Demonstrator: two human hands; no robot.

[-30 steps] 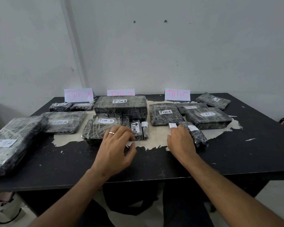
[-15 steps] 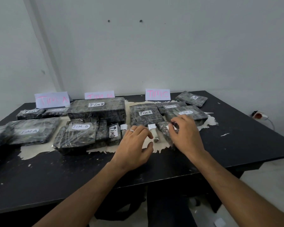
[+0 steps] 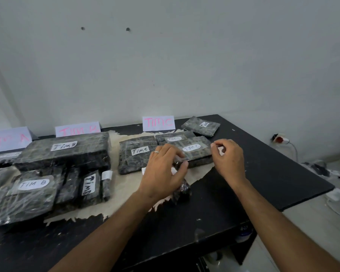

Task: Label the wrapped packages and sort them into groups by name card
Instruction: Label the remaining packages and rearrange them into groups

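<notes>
Left grip (image 3: 163,171) around small wrapped package (image 3: 182,190); right grip (image 3: 227,160) curled, contents unclear.

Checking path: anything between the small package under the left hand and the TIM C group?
Nothing visible. The small package under the left hand already lies right beside the TIM C packages, below the TIM C card.

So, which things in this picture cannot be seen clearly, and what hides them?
- Small wrapped package, head view: mostly covered by the left hand; any label is hidden.
- Right hand: fingertips curled; what they pinch is too small to tell.
- TIM A card: cut off by the left edge.
- TIM B card: lower part hidden behind a package.
</notes>
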